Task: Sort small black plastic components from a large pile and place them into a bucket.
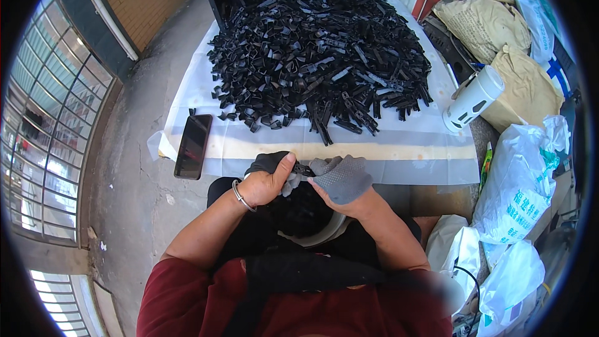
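Just past the table's near edge, my two hands come together around a small black plastic part [302, 169]. My left hand [269, 180], in a dark glove with the thumb bare, is closed on the part's left end. From the other side my right hand [340, 179], in a grey dotted glove, grips the right end; its fingertips are partly hidden. Below the hands, between my knees, is a pale round bucket [324, 232] with black contents. Beyond them, a large pile of black plastic parts [324, 56] covers much of the table.
White sheeting covers the table [430, 153]. A dark phone [193, 146] lies at its left edge, and a white cylindrical container [473, 100] leans at the right. Stuffed sacks [515, 184] crowd the right side. Concrete floor [140, 168] and a barred window [53, 118] are at left.
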Motion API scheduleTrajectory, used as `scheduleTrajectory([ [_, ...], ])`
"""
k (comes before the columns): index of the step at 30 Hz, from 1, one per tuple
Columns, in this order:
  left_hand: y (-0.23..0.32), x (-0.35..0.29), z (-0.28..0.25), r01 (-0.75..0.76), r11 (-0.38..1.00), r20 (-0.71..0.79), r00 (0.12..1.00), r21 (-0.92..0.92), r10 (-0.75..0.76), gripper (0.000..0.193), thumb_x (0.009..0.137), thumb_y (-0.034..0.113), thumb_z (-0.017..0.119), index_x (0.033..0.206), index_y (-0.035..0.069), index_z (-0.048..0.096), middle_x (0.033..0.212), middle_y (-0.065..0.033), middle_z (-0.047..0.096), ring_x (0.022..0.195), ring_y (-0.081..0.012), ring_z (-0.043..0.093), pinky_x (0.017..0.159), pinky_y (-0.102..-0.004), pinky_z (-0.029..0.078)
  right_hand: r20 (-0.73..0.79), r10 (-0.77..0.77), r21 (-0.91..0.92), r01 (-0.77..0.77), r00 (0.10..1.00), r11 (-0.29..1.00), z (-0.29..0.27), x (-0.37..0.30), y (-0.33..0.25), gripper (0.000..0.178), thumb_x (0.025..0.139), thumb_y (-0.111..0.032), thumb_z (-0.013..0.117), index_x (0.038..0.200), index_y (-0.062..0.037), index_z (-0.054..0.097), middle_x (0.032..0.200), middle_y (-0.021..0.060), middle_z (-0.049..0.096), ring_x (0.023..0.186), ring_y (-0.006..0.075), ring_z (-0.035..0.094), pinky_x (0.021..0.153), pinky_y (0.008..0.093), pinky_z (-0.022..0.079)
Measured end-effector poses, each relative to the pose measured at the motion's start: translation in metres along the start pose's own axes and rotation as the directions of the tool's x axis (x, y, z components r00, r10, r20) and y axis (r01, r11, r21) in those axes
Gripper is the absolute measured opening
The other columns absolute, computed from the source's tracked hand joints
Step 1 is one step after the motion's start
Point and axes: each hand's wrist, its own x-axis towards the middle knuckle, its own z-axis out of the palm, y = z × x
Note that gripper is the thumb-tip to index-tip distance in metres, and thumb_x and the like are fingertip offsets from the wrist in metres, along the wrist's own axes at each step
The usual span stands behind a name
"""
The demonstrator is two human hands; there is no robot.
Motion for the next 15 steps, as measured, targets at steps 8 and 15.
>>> scheduleTrajectory([
  [8,0.009,-0.005,0.004,-0.021,0.94,0.012,1.0,0.341,0.018,0.039,0.093,0.031,0.034,0.081,0.0,0.057,0.077,-0.0207,0.059,0.074,-0.0378,0.056,0.065,-0.0417,0.045,-0.268,-0.212,0.087,0.243,0.94,0.966,0.045,0.002,0.005,0.024,0.077,-0.023,0.059,0.094,-0.0066,0.058,0.092,0.0102,0.058,0.084,0.0289,0.055,0.073,0.04,0.043],
  [15,-0.009,0.033,-0.03,0.088,0.707,-0.233,0.966,0.701,0.111,0.031,0.085,0.034,0.05,0.092,0.005,0.058,0.082,-0.0164,0.06,0.078,-0.033,0.058,0.069,-0.0381,0.046,-0.332,0.129,0.049,-0.12,0.934,0.992,0.029,0.025,0.034,0.03,0.08,-0.032,0.057,0.088,-0.0033,0.06,0.076,0.0152,0.06,0.072,0.0338,0.057,0.065,0.0414,0.045],
])
